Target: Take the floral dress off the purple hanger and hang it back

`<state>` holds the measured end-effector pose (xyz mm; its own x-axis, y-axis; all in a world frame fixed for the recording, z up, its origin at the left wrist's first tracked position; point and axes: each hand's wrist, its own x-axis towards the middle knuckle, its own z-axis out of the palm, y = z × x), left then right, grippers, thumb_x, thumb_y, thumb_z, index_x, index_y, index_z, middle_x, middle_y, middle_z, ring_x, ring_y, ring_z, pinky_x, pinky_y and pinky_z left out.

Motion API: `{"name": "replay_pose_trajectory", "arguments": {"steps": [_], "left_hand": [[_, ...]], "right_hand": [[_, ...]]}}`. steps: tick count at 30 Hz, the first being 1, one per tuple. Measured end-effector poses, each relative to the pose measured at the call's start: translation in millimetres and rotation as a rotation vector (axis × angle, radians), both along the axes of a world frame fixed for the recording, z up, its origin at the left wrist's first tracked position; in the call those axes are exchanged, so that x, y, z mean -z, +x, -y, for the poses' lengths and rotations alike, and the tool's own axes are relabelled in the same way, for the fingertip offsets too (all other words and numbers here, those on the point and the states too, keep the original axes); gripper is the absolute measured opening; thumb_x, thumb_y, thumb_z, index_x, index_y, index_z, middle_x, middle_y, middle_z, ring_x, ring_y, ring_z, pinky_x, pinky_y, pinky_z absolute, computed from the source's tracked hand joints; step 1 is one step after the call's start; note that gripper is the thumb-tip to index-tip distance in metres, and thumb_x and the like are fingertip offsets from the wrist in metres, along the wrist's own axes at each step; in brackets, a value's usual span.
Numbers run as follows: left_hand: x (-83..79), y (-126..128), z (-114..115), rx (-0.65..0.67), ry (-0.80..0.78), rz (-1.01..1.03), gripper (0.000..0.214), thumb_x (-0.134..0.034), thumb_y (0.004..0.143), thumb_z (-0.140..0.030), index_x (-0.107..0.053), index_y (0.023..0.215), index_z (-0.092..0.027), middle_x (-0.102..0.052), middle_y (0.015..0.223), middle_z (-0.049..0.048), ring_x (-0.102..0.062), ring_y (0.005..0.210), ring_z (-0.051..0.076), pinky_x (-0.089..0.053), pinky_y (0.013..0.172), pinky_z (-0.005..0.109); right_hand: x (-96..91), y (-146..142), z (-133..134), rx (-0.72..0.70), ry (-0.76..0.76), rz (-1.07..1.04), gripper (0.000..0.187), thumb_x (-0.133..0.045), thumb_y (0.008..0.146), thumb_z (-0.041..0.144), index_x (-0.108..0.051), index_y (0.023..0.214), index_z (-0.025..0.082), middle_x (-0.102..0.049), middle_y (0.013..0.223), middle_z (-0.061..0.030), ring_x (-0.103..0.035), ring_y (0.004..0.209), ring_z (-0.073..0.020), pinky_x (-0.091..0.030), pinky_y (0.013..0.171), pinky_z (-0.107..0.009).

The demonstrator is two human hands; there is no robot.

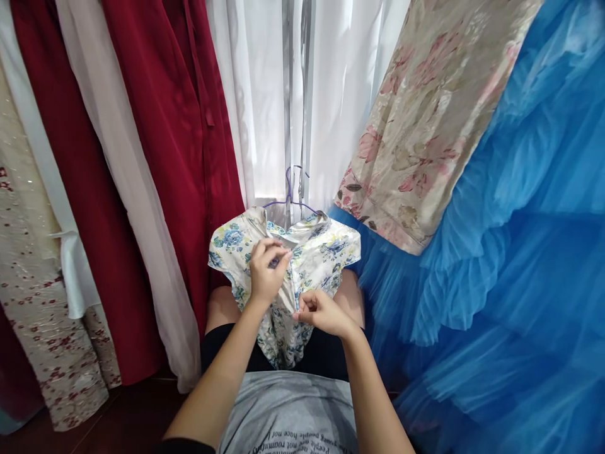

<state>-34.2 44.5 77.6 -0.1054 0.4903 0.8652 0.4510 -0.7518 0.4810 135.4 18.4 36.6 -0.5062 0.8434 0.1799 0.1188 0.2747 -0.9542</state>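
A short-sleeved floral blouse (326,252), white with blue and yellow flowers, hangs on a thin purple hanger (309,207) over my lap. My left hand (267,271) is closed in a pinch just below the collar, at the top of the opening edge that runs down the middle. Whatever small part lies between those fingertips is too small to make out. Lower on the same edge, my right hand (326,312) pinches the cloth between thumb and finger. The blouse's lower part is gathered and drops between my legs.
Dark red garments (161,126) and a pale sheer one (108,126) hang on the left. White cloth (265,94) hangs behind the hanger. A beige skirt with pink flowers (425,126) and a blue tulle dress (529,265) crowd the right. Dark floor (137,410) shows below.
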Motion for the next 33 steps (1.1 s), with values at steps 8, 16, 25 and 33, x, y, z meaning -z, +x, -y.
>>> {"name": "replay_pose_trajectory", "arguments": {"steps": [8, 16, 25, 33], "left_hand": [[-101.0, 4, -66, -0.136, 0.158, -0.076, 0.006, -0.075, 0.079, -0.017, -0.071, 0.075, -0.02, -0.071, 0.111, 0.0051, -0.059, 0.112, 0.027, -0.043, 0.103, 0.046], [-109.2, -6, -48, 0.196, 0.038, -0.224, 0.009, -0.068, 0.085, -0.022, -0.076, 0.087, -0.019, -0.076, 0.086, 0.0032, -0.071, 0.083, 0.02, -0.054, 0.077, 0.03], [-113.1, -18, -43, 0.254, 0.042, -0.5, 0.028, -0.058, 0.085, -0.008, -0.078, 0.102, -0.02, -0.077, 0.097, 0.004, -0.071, 0.089, 0.02, -0.054, 0.081, 0.031], [-130.0, -17, -57, 0.222, 0.12, -0.466, 0.022, -0.056, 0.089, -0.008, -0.074, 0.097, -0.018, -0.076, 0.094, 0.0039, -0.07, 0.09, 0.018, -0.053, 0.083, 0.03]], "right_hand": [[2.5, 8, 3, -0.01, -0.057, 0.068, 0.037, -0.08, 0.07, 0.036, -0.048, 0.06, 0.02, -0.043, 0.049, 0.0076, -0.033, 0.048, -0.0082, -0.023, 0.05, -0.022], [-10.2, 14, -6, 0.15, 0.072, -0.036, 0.036, -0.064, 0.088, 0.052, -0.063, 0.077, 0.018, -0.058, 0.058, 0.0017, -0.049, 0.052, -0.0117, -0.036, 0.053, -0.023], [-111.5, -16, -66, 0.168, 0.243, -0.234, 0.044, -0.058, 0.088, 0.063, -0.06, 0.081, 0.02, -0.064, 0.068, -0.0003, -0.055, 0.056, -0.0129, -0.042, 0.054, -0.024], [-97.7, -37, -85, 0.438, 0.398, -0.179, 0.037, -0.049, 0.095, 0.043, -0.06, 0.069, 0.019, -0.052, 0.051, 0.0027, -0.047, 0.049, -0.0116, -0.037, 0.054, -0.024]]}}
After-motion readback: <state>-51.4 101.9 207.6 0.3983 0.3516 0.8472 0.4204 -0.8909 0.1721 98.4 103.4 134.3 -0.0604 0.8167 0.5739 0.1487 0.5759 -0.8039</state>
